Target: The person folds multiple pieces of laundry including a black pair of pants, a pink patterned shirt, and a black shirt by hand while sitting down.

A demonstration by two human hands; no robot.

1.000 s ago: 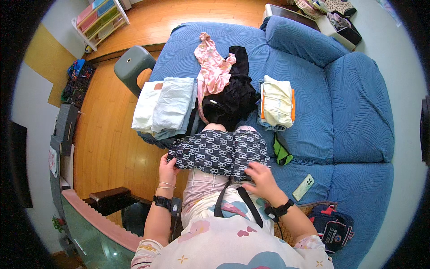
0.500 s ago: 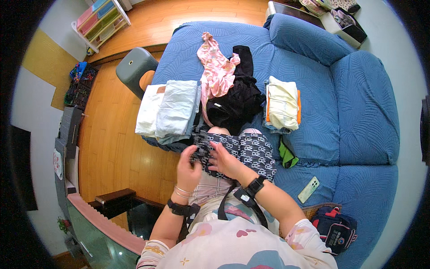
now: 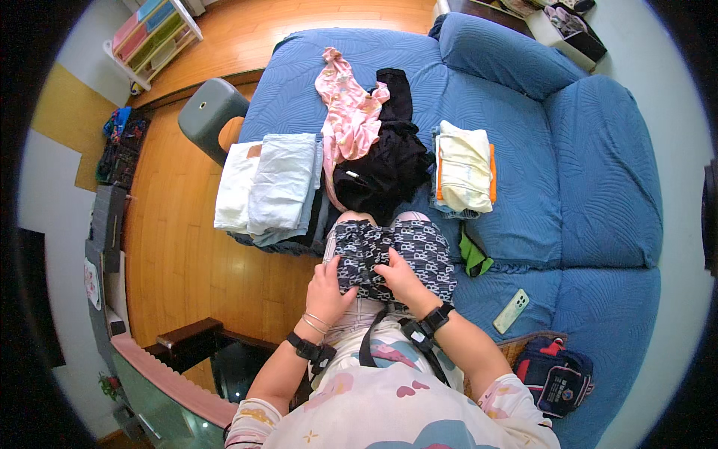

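Observation:
Across my lap lie black shorts [image 3: 428, 258] with a white all-over print, bunched toward the middle. My left hand [image 3: 329, 293] holds their left near edge, fingers over the cloth and thumb apart. Close to the centre, my right hand [image 3: 404, 278] pinches the gathered cloth, its fingertips partly hidden. Just past my knees, a crumpled black garment [image 3: 393, 168] lies on the blue-covered sofa [image 3: 516, 172], with a pink patterned garment [image 3: 351, 112] spread partly over it.
Folded light trousers [image 3: 280, 183] are stacked at the left sofa edge; folded cream and orange clothes [image 3: 465, 166] sit right. Nearby are a green-and-black cloth [image 3: 473, 253], a phone [image 3: 511, 311] and a dark blue bag [image 3: 555, 378]. A grey stool [image 3: 213, 116] stands left.
Both hands have come down onto the shorts. The part of the shorts lifted and blurred at the left now lies folded over toward the middle of my lap. The view has shifted slightly.

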